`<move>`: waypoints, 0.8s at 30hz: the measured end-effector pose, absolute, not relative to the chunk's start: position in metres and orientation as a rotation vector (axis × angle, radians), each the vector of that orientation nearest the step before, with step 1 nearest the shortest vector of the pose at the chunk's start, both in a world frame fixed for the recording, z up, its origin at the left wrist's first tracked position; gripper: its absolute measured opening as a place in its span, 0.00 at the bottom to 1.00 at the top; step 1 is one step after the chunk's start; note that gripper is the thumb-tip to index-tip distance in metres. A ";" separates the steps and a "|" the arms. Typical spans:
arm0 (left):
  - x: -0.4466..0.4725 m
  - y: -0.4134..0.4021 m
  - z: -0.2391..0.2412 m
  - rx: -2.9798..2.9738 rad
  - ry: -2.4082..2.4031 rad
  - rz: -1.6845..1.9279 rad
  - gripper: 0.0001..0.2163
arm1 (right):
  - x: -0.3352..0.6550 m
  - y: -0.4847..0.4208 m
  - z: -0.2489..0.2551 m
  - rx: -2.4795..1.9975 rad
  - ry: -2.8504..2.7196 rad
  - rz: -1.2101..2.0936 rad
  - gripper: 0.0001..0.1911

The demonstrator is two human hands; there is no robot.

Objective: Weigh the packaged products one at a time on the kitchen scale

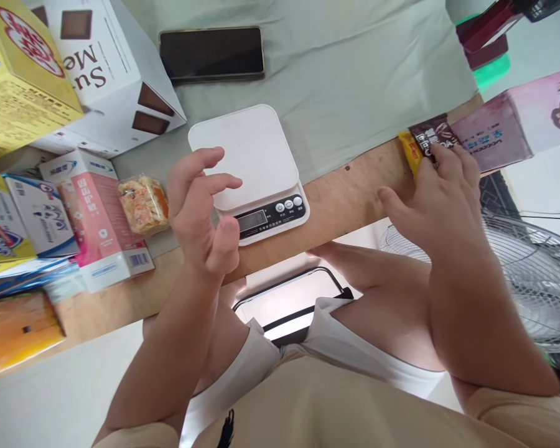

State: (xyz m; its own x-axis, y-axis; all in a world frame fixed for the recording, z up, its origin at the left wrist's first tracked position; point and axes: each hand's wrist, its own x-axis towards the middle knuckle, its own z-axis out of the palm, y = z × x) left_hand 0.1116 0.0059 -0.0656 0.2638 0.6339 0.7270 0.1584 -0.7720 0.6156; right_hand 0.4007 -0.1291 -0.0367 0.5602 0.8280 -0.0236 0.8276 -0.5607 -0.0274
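A white kitchen scale (249, 155) with a black button panel and small display lies near the table's front edge, its plate bare. My left hand (203, 211) hovers over the scale's left side, fingers apart and curved, holding nothing. A clear-wrapped snack (144, 204) with an orange label sits just left of that hand. At the right, the fingers of my right hand (443, 186) rest on a small brown and yellow snack packet (432, 138), with the thumb spread away from it. Whether those fingertips grip the packet or only touch it, I cannot make out.
A dark phone (212, 54) lies behind the scale. White (107, 68), yellow (23, 74) and pink (102, 218) boxes stand at the left, with an orange packet (18, 330) nearer me. A pink-purple box (499, 130) is at the right, above a wire-caged fan (536, 280).
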 end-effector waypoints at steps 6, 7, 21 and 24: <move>0.112 0.010 -0.063 2.066 0.644 1.540 0.21 | 0.372 -0.120 -0.037 -2.332 -1.649 -0.110 0.28; 0.111 0.010 -0.061 2.077 0.635 1.546 0.21 | 0.362 -0.117 -0.036 -2.217 -1.690 -0.118 0.26; 0.027 -0.020 -0.053 1.847 0.966 1.472 0.23 | 0.179 -0.053 -0.033 -1.477 -2.016 0.362 0.22; 0.026 -0.020 -0.053 1.693 1.003 1.441 0.23 | 0.152 -0.044 -0.037 -1.468 -1.960 0.664 0.27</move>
State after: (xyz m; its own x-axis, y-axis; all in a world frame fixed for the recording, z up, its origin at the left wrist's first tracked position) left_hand 0.0257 -0.0205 -0.0531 0.0864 0.8851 0.4572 0.1209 -0.4649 0.8771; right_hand 0.1522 -0.0441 -0.0365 -0.2129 0.9633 0.1632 0.6661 0.2653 -0.6970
